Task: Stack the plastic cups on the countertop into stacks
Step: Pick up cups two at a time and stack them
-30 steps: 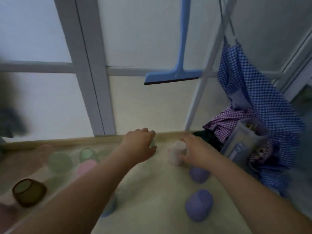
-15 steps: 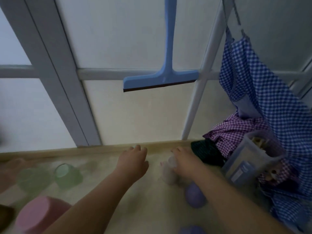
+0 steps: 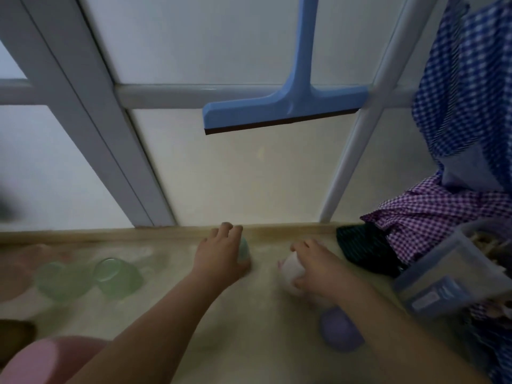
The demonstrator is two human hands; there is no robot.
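Note:
My left hand (image 3: 220,254) is wrapped over a teal cup (image 3: 244,249) at the back of the beige countertop (image 3: 249,328); only a sliver of the cup shows. My right hand (image 3: 318,266) grips a pale white-pink cup (image 3: 291,268) just to the right of it. A purple cup (image 3: 339,332) lies under my right forearm. Two green cups (image 3: 117,277) (image 3: 59,279) sit at the left, a pink cup (image 3: 47,358) at the lower left, and a dark brown cup (image 3: 13,338) at the left edge.
A blue squeegee (image 3: 282,109) hangs on the window frame above the counter. Checked blue and purple cloth (image 3: 432,209) piles at the right, next to a clear plastic container (image 3: 448,267). A wooden sill (image 3: 110,234) borders the counter's back edge.
The camera tilted up and nearer, so the cups slid down in view. Both hands stayed on their cups near the back edge; my right hand's cup now lies tipped in its grip.

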